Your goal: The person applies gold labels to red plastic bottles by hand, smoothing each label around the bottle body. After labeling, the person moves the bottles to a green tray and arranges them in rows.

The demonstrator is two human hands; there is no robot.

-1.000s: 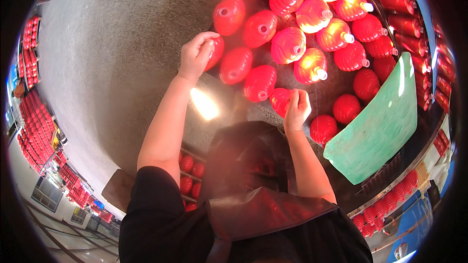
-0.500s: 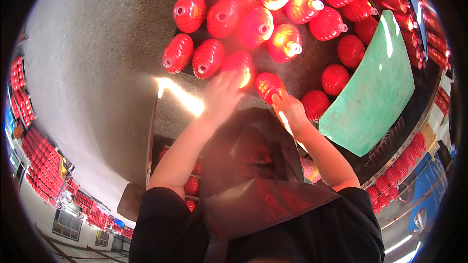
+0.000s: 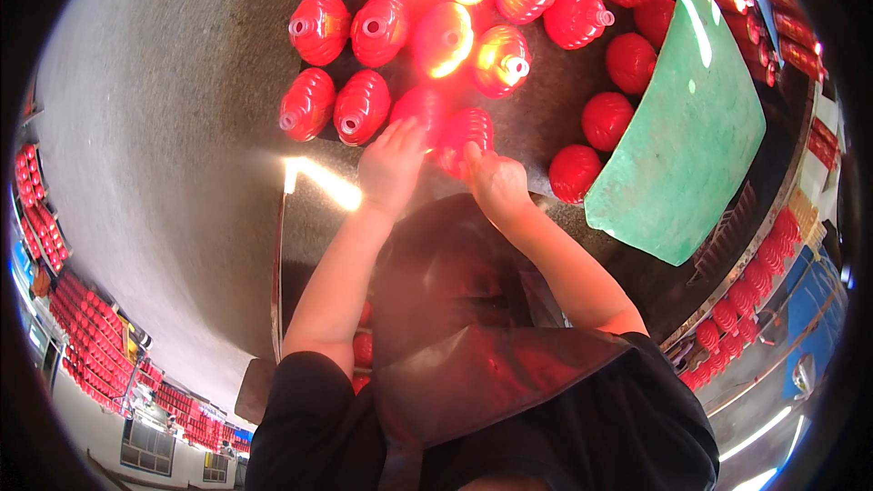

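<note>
Head view, items at hand. Hands, two: left hand [image 3: 393,164], fingers extended and lying against one red bottle [image 3: 418,109]; right hand [image 3: 496,184], fingers curled, touching a second bottle [image 3: 467,135] just beside the first. Whether either hand grips cannot be told; the left is blurred and the right's fingertips are hidden. Nearest row on the dark surface [image 3: 553,77]: four red bottles, the two under the hands being its right-hand pair; the left-hand pair [image 3: 362,109] stands just beside. Row behind: four more bottles [image 3: 380,29]. Green sheet [image 3: 687,132], one, at right; three rounded red pieces [image 3: 607,121] lined along its left edge. Dark apron [image 3: 491,391], one. Windows [image 3: 147,445], two, lower left.
</note>
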